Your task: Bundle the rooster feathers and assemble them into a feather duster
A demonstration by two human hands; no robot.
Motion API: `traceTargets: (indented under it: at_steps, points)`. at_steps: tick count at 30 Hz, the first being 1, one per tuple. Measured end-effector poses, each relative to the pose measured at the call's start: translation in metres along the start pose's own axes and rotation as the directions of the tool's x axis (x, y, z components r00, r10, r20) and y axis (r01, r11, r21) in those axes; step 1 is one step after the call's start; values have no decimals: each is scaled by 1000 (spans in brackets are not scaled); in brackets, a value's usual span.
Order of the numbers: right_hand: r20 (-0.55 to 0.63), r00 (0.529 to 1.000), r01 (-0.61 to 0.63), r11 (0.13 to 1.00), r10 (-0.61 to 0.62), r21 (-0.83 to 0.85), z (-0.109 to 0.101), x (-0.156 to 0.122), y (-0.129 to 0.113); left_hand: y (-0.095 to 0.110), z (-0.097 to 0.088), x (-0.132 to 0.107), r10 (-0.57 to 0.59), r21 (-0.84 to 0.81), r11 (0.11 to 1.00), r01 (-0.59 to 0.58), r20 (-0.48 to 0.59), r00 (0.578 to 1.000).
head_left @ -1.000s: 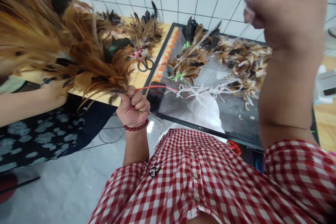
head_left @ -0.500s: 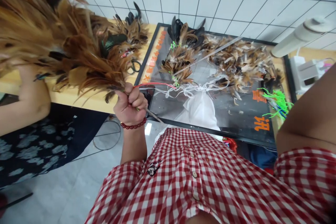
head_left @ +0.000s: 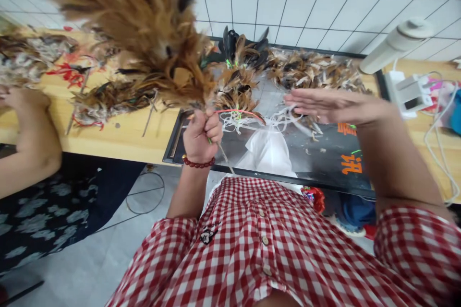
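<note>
Raised since the earlier frame, the feather duster (head_left: 144, 24) now fans up and left of the left hand (head_left: 201, 134), whose grip is pressed tight around the bound stem, a red cord (head_left: 237, 112) trailing to its right. Right hand (head_left: 324, 104) has come into view, flat, fingers spread, holding nothing, level with the grip and well apart. Beyond both, loose feather bundles (head_left: 317, 72) lie on a dark mat (head_left: 324, 158) on the desk (head_left: 118, 134). Left of the grip rests another person's arm (head_left: 25, 148).
</note>
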State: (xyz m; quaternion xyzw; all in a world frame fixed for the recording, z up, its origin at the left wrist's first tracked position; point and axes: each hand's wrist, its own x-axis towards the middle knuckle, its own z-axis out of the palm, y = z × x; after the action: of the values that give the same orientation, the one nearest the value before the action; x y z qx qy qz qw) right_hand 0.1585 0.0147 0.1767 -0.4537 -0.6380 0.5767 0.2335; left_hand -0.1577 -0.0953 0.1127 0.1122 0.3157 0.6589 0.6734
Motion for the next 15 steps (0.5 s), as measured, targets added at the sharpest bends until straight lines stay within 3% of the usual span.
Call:
traceTargets:
  at_steps: [1,3,4,6,8,11,13,15]
  points:
    - [139,990,-52,989,33,139,7,11,14,-5,6,4,-36,1,999,36,-2,999]
    - [86,996,-7,979,-11,204,18,34,48,-15,15,11,-90,-9,996,90,-11,996]
    - [-2,1000,25,994,-24,103,22,43,64,-20,17,15,-111,-17,994,111,-18,994]
    - [-154,986,24,968,-64,-252,25,56,92,-30,20,23,-140,-32,990,139,-36,989]
    - [-223,969,-35,832,-107,-554,23,59,108,-39,21,32,-158,-26,987,157,-62,985]
    - [-308,940,-153,624,-147,-766,12,50,113,-51,23,45,-169,20,985,172,-104,980]
    - [-444,865,-253,562,-232,-787,4,39,113,-58,27,52,-177,49,982,183,-106,978]
    - [-571,753,-260,650,-326,-714,-1,27,116,-64,32,57,-189,59,979,195,-86,978]
